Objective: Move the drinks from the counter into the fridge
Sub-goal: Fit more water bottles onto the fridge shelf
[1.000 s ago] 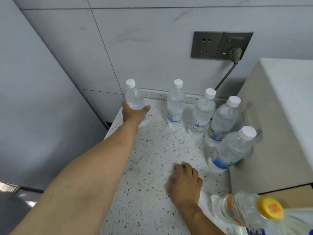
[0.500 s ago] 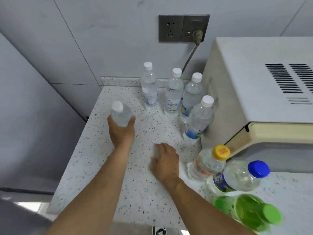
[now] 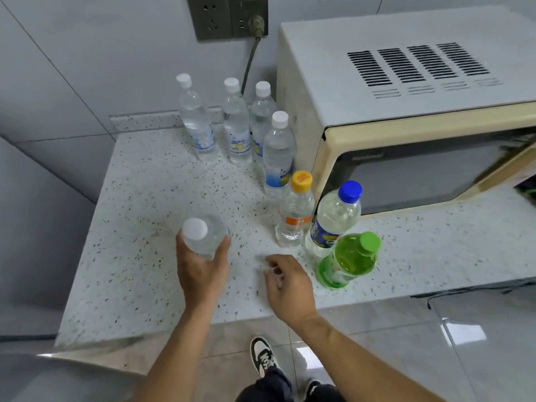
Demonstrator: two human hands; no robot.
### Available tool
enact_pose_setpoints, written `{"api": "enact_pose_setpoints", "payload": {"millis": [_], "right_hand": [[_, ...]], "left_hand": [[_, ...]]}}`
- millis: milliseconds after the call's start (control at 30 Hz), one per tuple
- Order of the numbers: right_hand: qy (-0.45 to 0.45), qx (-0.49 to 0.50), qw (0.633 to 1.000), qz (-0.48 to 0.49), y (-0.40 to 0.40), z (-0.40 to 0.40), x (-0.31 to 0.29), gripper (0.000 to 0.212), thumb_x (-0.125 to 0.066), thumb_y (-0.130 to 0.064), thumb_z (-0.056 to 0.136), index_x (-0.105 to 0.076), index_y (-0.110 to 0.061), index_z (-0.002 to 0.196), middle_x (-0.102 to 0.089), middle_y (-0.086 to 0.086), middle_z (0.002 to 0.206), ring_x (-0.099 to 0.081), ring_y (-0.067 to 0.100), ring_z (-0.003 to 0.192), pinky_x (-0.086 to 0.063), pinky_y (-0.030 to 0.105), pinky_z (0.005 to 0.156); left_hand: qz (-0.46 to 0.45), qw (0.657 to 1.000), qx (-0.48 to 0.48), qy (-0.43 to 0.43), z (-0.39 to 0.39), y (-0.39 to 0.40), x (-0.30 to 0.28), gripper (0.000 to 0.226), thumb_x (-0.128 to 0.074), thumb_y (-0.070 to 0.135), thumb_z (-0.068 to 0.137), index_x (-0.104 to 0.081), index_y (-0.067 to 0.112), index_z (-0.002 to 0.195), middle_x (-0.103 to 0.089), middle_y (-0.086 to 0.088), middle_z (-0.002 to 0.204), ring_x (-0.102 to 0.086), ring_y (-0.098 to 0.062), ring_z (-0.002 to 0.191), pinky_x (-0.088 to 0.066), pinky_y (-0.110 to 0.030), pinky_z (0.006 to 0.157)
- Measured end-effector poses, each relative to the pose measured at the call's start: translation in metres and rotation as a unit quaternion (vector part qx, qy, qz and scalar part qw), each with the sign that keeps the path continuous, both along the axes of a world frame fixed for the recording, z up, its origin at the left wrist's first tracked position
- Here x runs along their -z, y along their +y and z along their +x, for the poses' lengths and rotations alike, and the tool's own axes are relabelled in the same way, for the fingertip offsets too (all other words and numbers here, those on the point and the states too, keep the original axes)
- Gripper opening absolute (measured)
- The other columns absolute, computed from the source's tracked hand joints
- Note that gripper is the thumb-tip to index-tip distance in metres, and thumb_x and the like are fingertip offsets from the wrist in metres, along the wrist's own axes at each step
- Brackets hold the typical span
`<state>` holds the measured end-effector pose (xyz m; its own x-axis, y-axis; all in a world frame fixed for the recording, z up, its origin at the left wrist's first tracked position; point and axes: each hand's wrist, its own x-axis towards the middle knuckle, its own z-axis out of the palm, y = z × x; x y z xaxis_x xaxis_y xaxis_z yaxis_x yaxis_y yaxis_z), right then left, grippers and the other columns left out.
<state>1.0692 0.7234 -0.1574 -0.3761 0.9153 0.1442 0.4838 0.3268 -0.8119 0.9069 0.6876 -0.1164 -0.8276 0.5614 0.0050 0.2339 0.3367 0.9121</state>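
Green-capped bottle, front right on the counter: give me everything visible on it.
The green-capped bottle is clear plastic with a bright green screw cap, cap on, holding yellow-green liquid, with a green band near its base. It stands on the speckled counter, nearest the front edge, directly in front of the blue-capped bottle; whether they touch is unclear. No hand touches it.

Clear plastic white-capped water bottle (image 3: pixel 203 237) held upright above speckled counter (image 3: pixel 139 204). Four alike stand rearward; yellow-capped (image 3: pixel 295 210), blue-capped (image 3: pixel 333 219), green bottles (image 3: pixel 348 259) stand nearer.

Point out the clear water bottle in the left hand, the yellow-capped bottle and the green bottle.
Clear white-capped water bottle (image 3: pixel 195 228), head view, cap.
Yellow-capped clear bottle (image 3: pixel 301 181), head view, cap.
Green plastic bottle (image 3: pixel 351 258), head view, body.
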Motion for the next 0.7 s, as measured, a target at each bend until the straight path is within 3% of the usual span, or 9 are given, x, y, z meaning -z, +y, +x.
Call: {"api": "enact_pose_setpoints", "payload": {"millis": [167, 267, 367, 433, 500, 600, 700], "right_hand": [[0.044, 0.035, 0.998, -0.017, -0.026, 0.069, -0.002, 0.011, -0.066, -0.013, 0.089, -0.068, -0.020, 0.098, -0.062, -0.011, 0.083, -0.055, 0.002, 0.071, -0.047, 0.019, 0.064], [0.095, 0.120, 0.988, -0.023, -0.026, 0.104, -0.004, 0.027, -0.073, -0.016, 0.086, -0.054, -0.035, 0.084, -0.054, -0.012, 0.076, -0.053, 0.010, 0.069, -0.045, 0.022, 0.062], [0.111, 0.185, 0.975, -0.045, -0.012, 0.119, -0.008, 0.043, -0.084, -0.026, 0.076, -0.049, -0.030, 0.100, -0.051, -0.005, 0.095, -0.053, 0.015, 0.087, -0.047, 0.029, 0.076], [0.123, 0.169, 0.974, -0.092, -0.003, 0.116, -0.014, 0.069, -0.089, -0.033, 0.069, -0.043, -0.030, 0.121, -0.049, -0.009, 0.115, -0.052, 0.011, 0.107, -0.046, 0.025, 0.089], [0.166, 0.146, 0.968, -0.118, 0.005, 0.110, -0.020, 0.083, -0.091, -0.038, 0.064, -0.040, -0.036, 0.129, -0.049, -0.014, 0.123, -0.052, 0.005, 0.114, -0.047, 0.019, 0.092], [0.189, 0.135, 0.966, -0.115, 0.016, 0.107, -0.021, 0.079, -0.089, -0.046, 0.061, -0.046, -0.037, 0.126, -0.055, -0.024, 0.116, -0.057, 0.000, 0.109, -0.050, 0.016, 0.088], [0.185, 0.137, 0.965, -0.124, 0.023, 0.108, -0.020, 0.067, -0.089, -0.039, 0.067, -0.049, -0.034, 0.121, -0.060, -0.028, 0.107, -0.060, -0.004, 0.100, -0.051, 0.013, 0.080]], "left_hand": [[-0.001, 0.999, 0.038, 0.003, 0.025, -0.020, -0.003, 0.073, -0.079, 0.040, 0.079, -0.037, 0.031, 0.138, -0.056, 0.002, 0.127, -0.056, -0.018, 0.114, -0.049, -0.035, 0.090], [0.000, 0.999, 0.047, 0.003, 0.043, -0.030, -0.001, 0.073, -0.075, 0.050, 0.074, -0.039, 0.029, 0.134, -0.058, -0.001, 0.126, -0.060, -0.023, 0.111, -0.052, -0.038, 0.088], [0.005, 0.998, 0.055, 0.006, 0.051, -0.032, -0.002, 0.075, -0.072, 0.054, 0.070, -0.041, 0.027, 0.133, -0.057, 0.000, 0.124, -0.060, -0.017, 0.106, -0.048, -0.022, 0.075], [0.008, 0.998, 0.062, -0.017, 0.051, -0.031, -0.003, 0.069, -0.075, 0.050, 0.070, -0.038, 0.039, 0.127, -0.057, 0.011, 0.116, -0.059, -0.003, 0.098, -0.043, -0.015, 0.070], [-0.008, 0.998, 0.063, -0.030, 0.047, -0.030, -0.002, 0.070, -0.080, 0.047, 0.069, -0.035, 0.045, 0.122, -0.056, 0.019, 0.108, -0.057, 0.002, 0.094, -0.043, -0.015, 0.068], [-0.037, 0.996, 0.060, -0.049, 0.044, -0.029, 0.005, 0.079, -0.085, 0.044, 0.066, -0.039, 0.036, 0.130, -0.059, 0.015, 0.111, -0.059, -0.003, 0.096, -0.046, -0.018, 0.069], [-0.044, 0.996, 0.049, -0.054, 0.046, -0.029, 0.010, 0.079, -0.086, 0.046, 0.063, -0.044, 0.036, 0.129, -0.061, 0.013, 0.112, -0.060, -0.004, 0.095, -0.046, -0.017, 0.068]]}}
